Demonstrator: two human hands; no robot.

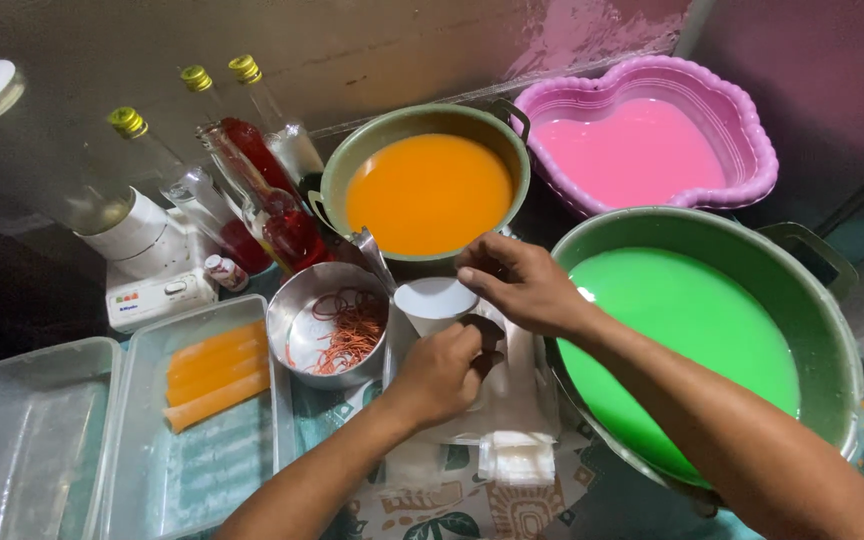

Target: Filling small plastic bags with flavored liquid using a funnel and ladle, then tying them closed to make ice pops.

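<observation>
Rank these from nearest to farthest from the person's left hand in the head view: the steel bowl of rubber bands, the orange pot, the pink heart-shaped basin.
From the left hand:
1. Steel bowl of rubber bands, just to its left.
2. Orange pot, behind it.
3. Pink heart-shaped basin, far back right.

A cup (435,300) stands between the steel bowl (330,325) on its left and the large pot (712,340) on its right.

Two bare forearms, sleeveless, hands without rings or gloves

Left hand (439,375) grips white funnel (436,300) w/ clear bag, prob. plastic; right hand (522,287) pinches its rim. Around: orange pot (352,160), green pot (652,225), pink basin (752,140), bowl of rubber bands (292,315).
</observation>
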